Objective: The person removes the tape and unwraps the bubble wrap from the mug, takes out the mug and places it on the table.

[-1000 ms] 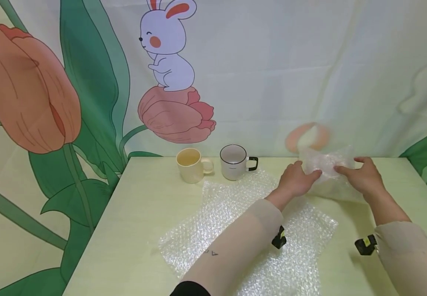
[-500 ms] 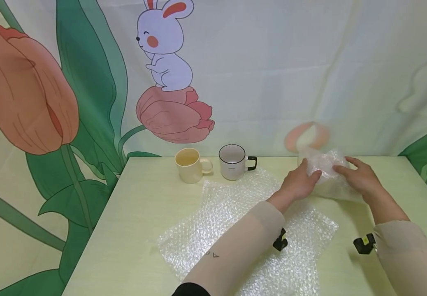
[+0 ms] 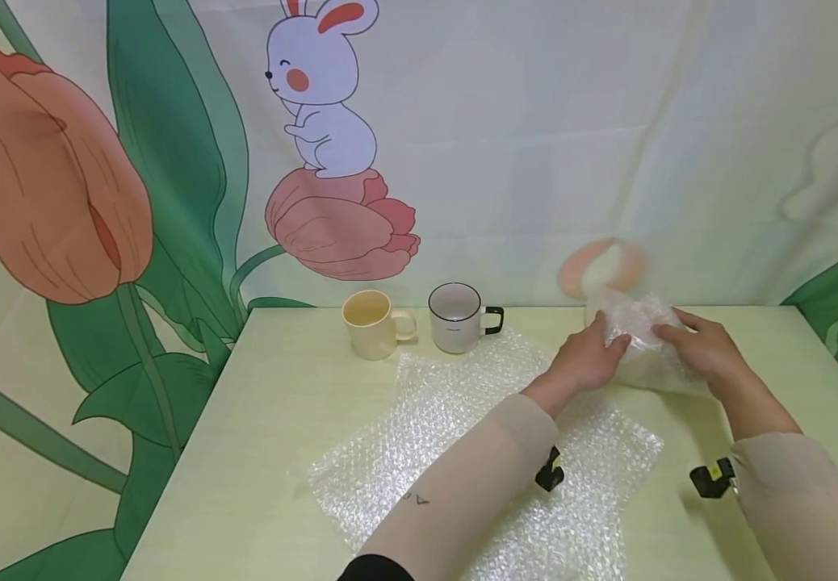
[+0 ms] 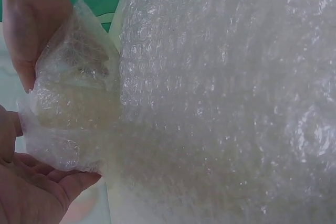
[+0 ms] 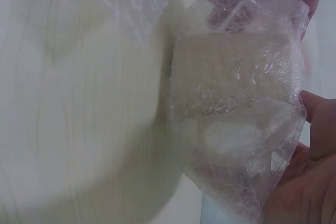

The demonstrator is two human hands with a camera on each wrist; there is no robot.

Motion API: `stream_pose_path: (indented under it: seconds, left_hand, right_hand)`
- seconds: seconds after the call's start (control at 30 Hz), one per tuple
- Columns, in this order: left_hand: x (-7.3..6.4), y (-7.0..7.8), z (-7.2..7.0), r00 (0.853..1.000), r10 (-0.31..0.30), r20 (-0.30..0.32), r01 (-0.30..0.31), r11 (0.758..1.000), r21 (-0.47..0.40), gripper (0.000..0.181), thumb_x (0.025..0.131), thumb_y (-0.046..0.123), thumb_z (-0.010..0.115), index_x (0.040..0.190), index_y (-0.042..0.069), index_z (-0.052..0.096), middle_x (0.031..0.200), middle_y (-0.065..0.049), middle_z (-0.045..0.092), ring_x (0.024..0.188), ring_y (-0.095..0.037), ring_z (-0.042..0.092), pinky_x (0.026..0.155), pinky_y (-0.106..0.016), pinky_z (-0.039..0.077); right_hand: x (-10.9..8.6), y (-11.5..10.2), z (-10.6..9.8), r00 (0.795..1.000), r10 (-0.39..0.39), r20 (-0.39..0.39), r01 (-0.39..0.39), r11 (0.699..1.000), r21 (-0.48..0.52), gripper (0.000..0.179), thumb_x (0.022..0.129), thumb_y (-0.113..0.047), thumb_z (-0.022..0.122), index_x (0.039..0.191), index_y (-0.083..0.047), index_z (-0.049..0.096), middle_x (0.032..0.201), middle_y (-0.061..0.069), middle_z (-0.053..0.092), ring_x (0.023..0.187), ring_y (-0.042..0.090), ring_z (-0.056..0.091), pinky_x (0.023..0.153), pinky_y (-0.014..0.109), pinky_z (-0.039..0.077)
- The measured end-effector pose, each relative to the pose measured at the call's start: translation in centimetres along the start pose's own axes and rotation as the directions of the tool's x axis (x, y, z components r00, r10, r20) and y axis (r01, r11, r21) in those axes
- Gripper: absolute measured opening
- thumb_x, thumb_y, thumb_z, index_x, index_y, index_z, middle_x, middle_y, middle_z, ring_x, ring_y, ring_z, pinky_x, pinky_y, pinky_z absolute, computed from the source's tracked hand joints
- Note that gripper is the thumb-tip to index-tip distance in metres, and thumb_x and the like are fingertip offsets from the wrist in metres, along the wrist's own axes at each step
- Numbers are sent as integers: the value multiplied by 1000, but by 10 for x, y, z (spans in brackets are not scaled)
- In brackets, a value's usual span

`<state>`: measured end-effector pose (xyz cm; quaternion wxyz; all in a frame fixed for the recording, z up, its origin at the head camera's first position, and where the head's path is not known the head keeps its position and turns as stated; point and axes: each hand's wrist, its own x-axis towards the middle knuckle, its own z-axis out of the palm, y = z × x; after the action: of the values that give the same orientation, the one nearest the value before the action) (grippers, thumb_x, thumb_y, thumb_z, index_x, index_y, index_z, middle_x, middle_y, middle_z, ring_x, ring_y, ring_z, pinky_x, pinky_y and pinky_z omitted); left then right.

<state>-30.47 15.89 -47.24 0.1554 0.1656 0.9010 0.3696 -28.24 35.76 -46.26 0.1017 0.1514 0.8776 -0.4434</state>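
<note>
head view, left hand and right hand gripping a bubble-wrapped bundle from both sides, near the back edge of the table, loose bubble-wrap sheet partly beneath the left sleeve, yellow mug beside white mug

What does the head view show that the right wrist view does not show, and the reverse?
Only the head view shows the yellow mug, the white mug and the printed rabbit. Only the right wrist view shows the tapered ends of the wrapped bundle clearly. Both share the bundle, the left grip, the right grip, the table and some of the bubble wrap sheet.
</note>
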Motion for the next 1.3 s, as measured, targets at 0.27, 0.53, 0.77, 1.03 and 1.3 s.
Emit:
stream_pose_path:
  seconds: [0.27, 0.53, 0.77, 1.03, 1.3]
  left_hand:
    - [-3, 0, 0, 1000, 19, -7, -19, 1000, 5, 68, 109, 49, 42, 165, 13, 27, 162, -2, 46, 146, -22, 49, 118, -32, 42]
    - [-5, 1, -5, 999, 43, -11, -44, 999, -18, 69, 110, 50, 40, 165, 13, 25, 163, -2, 44, 148, -22, 46, 121, -32, 39]
    - [-6, 6, -14, 997, 69, -29, -70, 997, -39, 68, 110, 51, 39, 166, 15, 24, 161, -1, 47, 148, -21, 46, 121, -32, 38]
    - [-12, 14, -27, 996, 83, -42, -85, 995, -42, 69, 110, 53, 38, 166, 18, 21, 161, 1, 47, 147, -21, 47, 120, -33, 40]
    - [-18, 19, -42, 991, 122, -62, -123, 992, -12, 70, 109, 55, 37, 166, 17, 21, 157, -1, 52, 145, -21, 50, 118, -33, 42]
  right_hand:
    - [-5, -3, -1, 999, -10, -34, 9, 1000, -23, 79, 107, -53, 44, 164, -6, 15, 166, 36, 13, 150, 59, 20, 117, 71, 29]
    - [-13, -14, -7, 998, -37, -44, 33, 996, -87, 80, 106, -54, 44, 164, -8, 13, 165, 38, 10, 148, 62, 19, 116, 72, 29]
    - [-19, -28, -13, 997, -42, -67, 33, 991, -127, 81, 106, -56, 43, 165, -11, 11, 165, 38, 8, 146, 64, 20, 113, 74, 30]
    - [-28, -44, -20, 997, -32, -66, 22, 989, -146, 83, 104, -63, 40, 166, -17, 9, 167, 36, 4, 148, 64, 16, 113, 76, 28]
    - [-39, -59, -23, 995, -57, -76, 46, 989, -140, 83, 104, -64, 39, 166, -18, 7, 168, 34, 6, 148, 64, 18, 110, 78, 30]
